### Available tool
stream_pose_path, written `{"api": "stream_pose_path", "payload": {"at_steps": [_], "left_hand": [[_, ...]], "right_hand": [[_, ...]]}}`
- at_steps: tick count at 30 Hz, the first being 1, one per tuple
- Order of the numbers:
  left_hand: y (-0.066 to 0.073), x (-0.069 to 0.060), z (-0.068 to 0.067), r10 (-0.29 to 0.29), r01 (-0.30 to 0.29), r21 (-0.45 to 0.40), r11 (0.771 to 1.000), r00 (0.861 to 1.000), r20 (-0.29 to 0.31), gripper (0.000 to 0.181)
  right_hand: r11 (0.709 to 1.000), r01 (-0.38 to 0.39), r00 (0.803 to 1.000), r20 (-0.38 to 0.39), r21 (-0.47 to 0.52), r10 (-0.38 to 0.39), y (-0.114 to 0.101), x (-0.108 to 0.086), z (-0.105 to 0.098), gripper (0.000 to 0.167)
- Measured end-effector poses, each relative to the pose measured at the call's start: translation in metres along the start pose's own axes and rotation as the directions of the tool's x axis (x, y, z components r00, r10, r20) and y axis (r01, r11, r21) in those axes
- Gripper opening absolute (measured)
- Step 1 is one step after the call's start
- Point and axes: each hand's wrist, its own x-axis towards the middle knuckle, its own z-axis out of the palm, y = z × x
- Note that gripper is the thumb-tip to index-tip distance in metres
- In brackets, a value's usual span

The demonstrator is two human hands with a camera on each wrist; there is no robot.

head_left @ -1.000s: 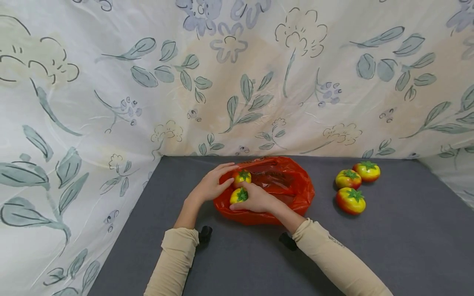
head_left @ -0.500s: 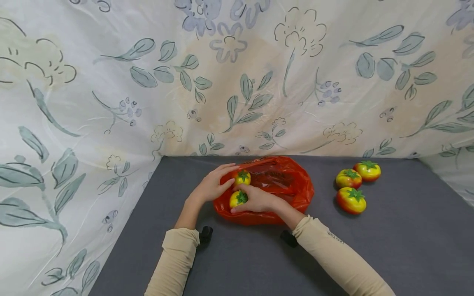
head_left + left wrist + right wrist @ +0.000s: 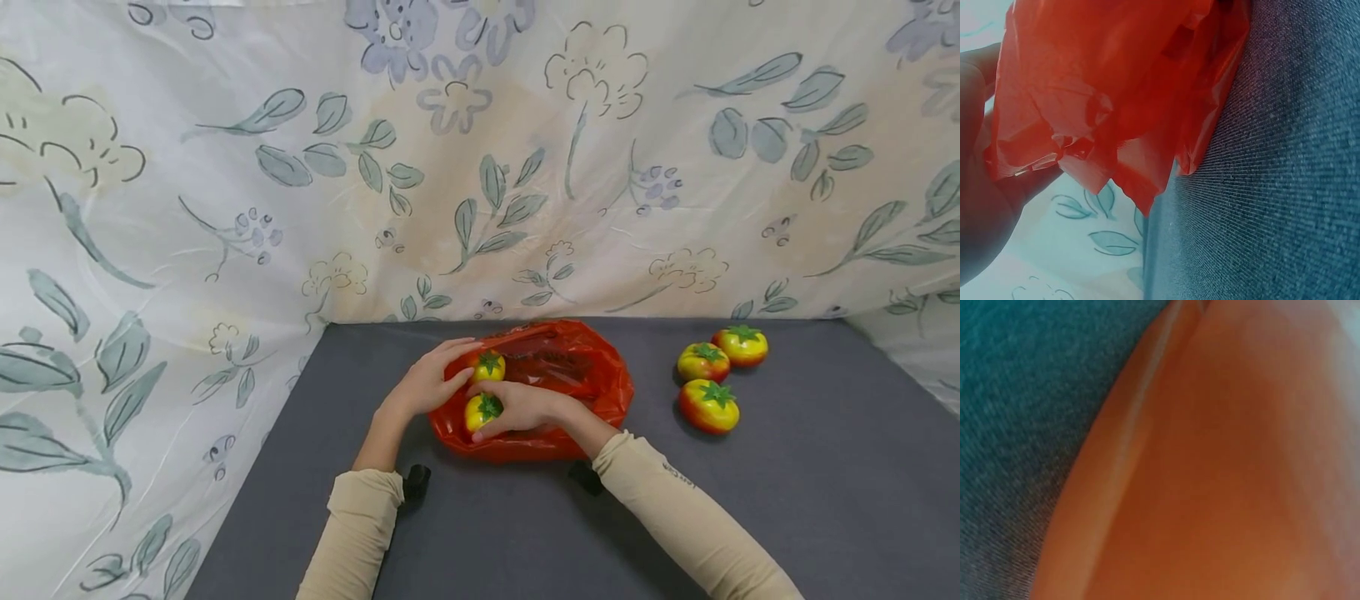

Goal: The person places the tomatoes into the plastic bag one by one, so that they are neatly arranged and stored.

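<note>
A red plastic bag lies with its mouth spread wide at the middle of the table. My left hand holds its left rim, and in the left wrist view the red plastic bag hangs between the thumb and fingers. Inside the bag's left end are two red-and-yellow tomatoes with green tops. My right hand grips the nearer tomato between thumb and fingers. The farther tomato sits just behind it, close to the left fingertips. Blurred orange-red plastic fills most of the right wrist view.
To the bag's right on the grey table are three more tomatoes: a front one, a middle one and a back one. A floral cloth hangs behind the table and along its left side.
The head view has tilted slightly. My right hand and the nearer tomato have shifted very slightly toward the front of the bag. The left hand keeps its place on the rim.
</note>
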Motion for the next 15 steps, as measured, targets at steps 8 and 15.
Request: {"api": "stream_pose_path", "payload": {"at_steps": [8,15], "left_hand": [[0.0,0.0,0.003,0.021,-0.021,0.013,1.0,1.0,0.006,0.045],[0.0,0.0,0.004,0.023,-0.023,0.016,1.0,1.0,0.004,0.045]], "right_hand": [[0.999,0.047,0.999,-0.023,0.015,-0.046,0.005,0.0,0.0,0.064],[0.997,0.073,0.996,-0.059,0.005,-0.072,0.012,0.0,-0.002,0.061]]}}
